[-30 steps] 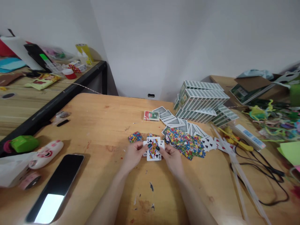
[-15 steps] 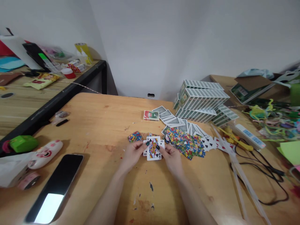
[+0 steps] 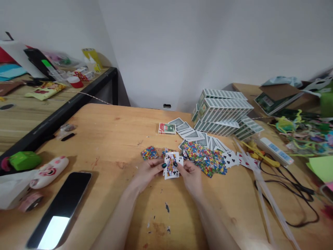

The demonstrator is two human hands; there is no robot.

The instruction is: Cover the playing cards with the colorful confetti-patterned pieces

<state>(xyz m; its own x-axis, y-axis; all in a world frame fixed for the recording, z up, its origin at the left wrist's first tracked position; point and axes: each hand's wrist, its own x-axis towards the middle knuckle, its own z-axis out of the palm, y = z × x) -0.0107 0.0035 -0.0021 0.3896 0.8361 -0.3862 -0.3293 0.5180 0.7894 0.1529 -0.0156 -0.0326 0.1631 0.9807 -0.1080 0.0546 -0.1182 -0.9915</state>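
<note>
A few playing cards (image 3: pixel 171 171) are held face up above the table, a queen of clubs in front and a ten of spades partly showing behind its right side. My left hand (image 3: pixel 150 172) pinches their left edge, and my right hand (image 3: pixel 190 174) grips the right side with its thumb on the front. Just beyond my left hand lies a small pile of colourful cards (image 3: pixel 150 152); another colourful card (image 3: pixel 168 151) is partly hidden behind the held ones. To the right spreads a bigger colourful heap (image 3: pixel 205 158), beside green-backed cards (image 3: pixel 192 134) and a red-banded card box (image 3: pixel 167 128).
Striped card boxes (image 3: pixel 221 109) are stacked at the back right. A power strip (image 3: pixel 276 151), black cables (image 3: pixel 293 194) and translucent sticks (image 3: pixel 270 205) lie right. A phone (image 3: pixel 61 208) and a white plush item (image 3: pixel 49 172) lie left, near a side table (image 3: pixel 39 111).
My left thumb has slid slightly to the right on the cards, and the front queen has shifted a little rightward over the card behind it.
</note>
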